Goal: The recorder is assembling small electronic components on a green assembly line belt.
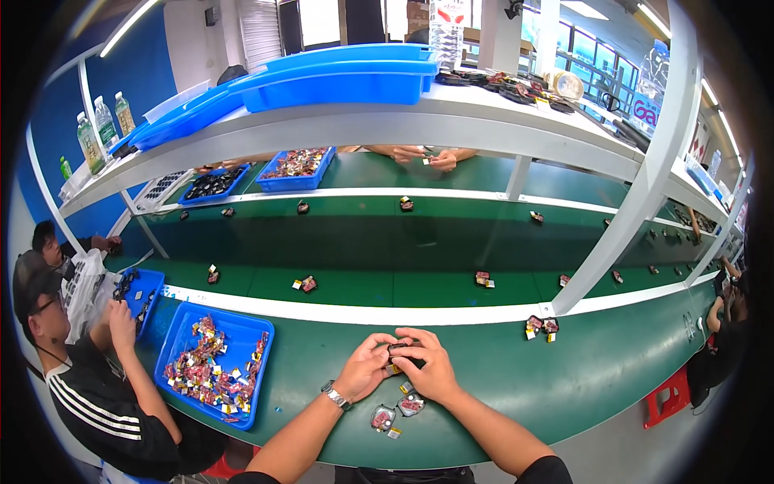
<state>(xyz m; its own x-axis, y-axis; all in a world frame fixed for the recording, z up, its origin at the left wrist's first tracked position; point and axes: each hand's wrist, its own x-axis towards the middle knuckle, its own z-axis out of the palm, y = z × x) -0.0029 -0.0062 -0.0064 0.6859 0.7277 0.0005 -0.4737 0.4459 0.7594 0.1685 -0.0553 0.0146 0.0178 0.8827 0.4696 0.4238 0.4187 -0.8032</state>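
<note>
I pinch a small dark part (397, 349) between my left hand (367, 367) and right hand (431, 367), both closed on it above the green bench (564, 379).

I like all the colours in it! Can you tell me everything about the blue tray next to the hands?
The blue tray is a shallow, rectangular bin that looks like plastic. It lies flat on the green table, left of the left hand, not touching it. Inside is a loose heap of small red, yellow and white pieces, piled toward its left side. Nobody's hand is in it.

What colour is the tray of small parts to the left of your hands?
Blue tray, seen best in the head view; the parts in it are mostly red and yellow.
</note>
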